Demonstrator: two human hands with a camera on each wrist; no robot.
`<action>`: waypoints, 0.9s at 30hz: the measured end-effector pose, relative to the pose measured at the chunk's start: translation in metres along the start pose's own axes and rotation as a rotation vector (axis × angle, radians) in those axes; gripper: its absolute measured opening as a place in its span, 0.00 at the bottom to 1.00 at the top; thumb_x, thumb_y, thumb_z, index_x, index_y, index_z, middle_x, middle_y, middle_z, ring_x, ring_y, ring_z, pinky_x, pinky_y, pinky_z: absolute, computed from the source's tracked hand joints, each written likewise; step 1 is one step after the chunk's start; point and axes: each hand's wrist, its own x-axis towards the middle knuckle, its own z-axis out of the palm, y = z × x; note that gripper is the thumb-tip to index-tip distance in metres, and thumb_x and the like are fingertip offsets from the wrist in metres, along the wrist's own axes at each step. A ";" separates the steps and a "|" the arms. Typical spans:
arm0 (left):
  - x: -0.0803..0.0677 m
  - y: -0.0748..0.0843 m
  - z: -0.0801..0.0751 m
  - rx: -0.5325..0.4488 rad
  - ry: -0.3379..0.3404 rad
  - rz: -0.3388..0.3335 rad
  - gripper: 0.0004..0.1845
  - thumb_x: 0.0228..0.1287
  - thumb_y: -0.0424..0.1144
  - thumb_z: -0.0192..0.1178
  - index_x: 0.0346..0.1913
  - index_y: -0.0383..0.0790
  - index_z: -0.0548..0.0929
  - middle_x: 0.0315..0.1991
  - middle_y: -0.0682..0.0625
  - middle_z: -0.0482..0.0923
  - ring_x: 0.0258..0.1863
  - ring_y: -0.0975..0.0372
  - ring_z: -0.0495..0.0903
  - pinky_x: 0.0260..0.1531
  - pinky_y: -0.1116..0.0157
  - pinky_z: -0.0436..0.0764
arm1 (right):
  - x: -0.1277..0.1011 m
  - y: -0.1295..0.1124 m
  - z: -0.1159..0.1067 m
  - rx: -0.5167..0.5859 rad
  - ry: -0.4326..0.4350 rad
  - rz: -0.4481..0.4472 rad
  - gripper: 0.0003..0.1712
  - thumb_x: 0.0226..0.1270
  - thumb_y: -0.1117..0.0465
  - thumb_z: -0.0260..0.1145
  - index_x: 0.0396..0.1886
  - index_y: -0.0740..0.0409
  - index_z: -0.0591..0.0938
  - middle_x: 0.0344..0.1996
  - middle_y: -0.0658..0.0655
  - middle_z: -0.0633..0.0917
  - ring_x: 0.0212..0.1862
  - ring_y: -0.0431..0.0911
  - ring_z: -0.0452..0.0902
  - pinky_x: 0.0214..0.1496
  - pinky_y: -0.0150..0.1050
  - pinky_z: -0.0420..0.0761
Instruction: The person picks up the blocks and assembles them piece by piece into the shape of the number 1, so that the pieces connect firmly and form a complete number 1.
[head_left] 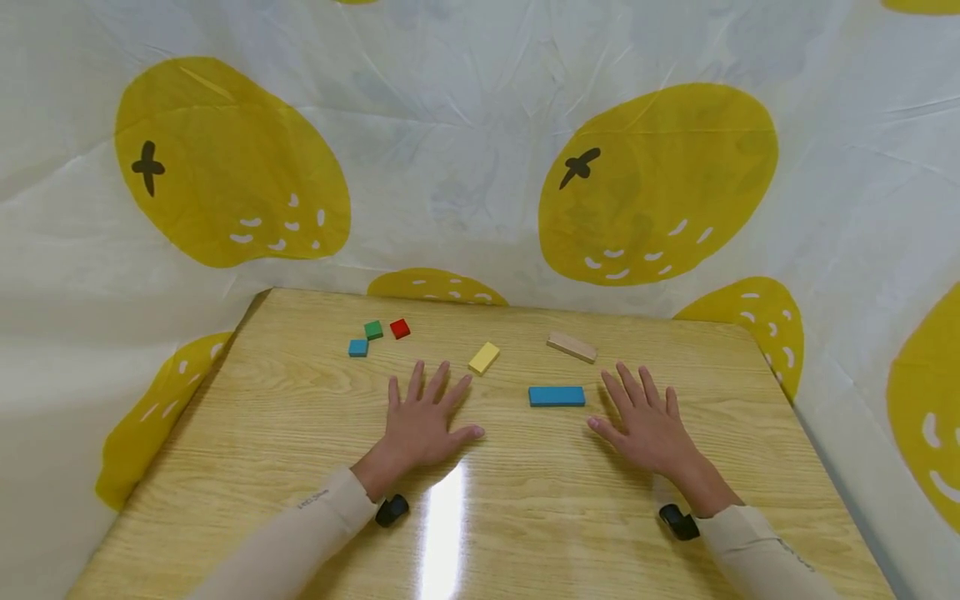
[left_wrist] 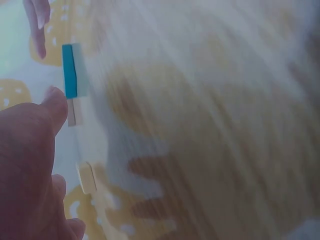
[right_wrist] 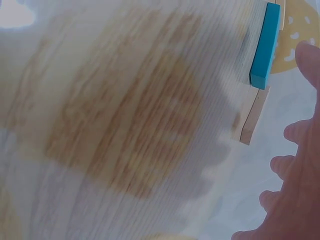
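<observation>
Both hands lie flat on the wooden table, palms down and fingers spread, holding nothing. My left hand rests just below a yellow block, whose end is near the fingertips. My right hand lies just right of a long blue block without touching it. A plain wooden block sits a little beyond the blue one. The left wrist view shows the long blue block past my thumb. In the right wrist view the long blue block and the wooden block lie ahead of my fingers.
Three small blocks cluster at the far left of the table: blue, green and red. A white cloth with yellow fruit prints hangs behind and around the table. Glare streaks the near tabletop.
</observation>
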 end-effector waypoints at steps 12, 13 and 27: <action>0.003 0.014 0.003 -0.023 0.005 0.034 0.45 0.69 0.78 0.45 0.84 0.65 0.52 0.87 0.48 0.41 0.85 0.38 0.35 0.75 0.27 0.38 | -0.002 0.000 -0.001 -0.002 -0.002 -0.003 0.50 0.76 0.34 0.58 0.86 0.53 0.53 0.85 0.66 0.51 0.83 0.72 0.40 0.74 0.81 0.39; 0.003 0.016 0.002 -0.027 0.006 0.038 0.45 0.69 0.78 0.45 0.84 0.65 0.52 0.87 0.48 0.41 0.85 0.39 0.35 0.76 0.27 0.38 | -0.002 0.000 -0.001 0.000 -0.002 -0.004 0.50 0.76 0.34 0.58 0.86 0.53 0.53 0.84 0.66 0.51 0.83 0.72 0.40 0.74 0.81 0.39; 0.014 0.040 0.004 -0.021 0.013 0.150 0.46 0.70 0.76 0.48 0.84 0.63 0.52 0.87 0.45 0.42 0.86 0.44 0.38 0.81 0.36 0.45 | 0.000 0.000 0.001 -0.007 -0.005 -0.009 0.50 0.77 0.34 0.58 0.85 0.54 0.53 0.84 0.66 0.51 0.83 0.71 0.40 0.74 0.81 0.40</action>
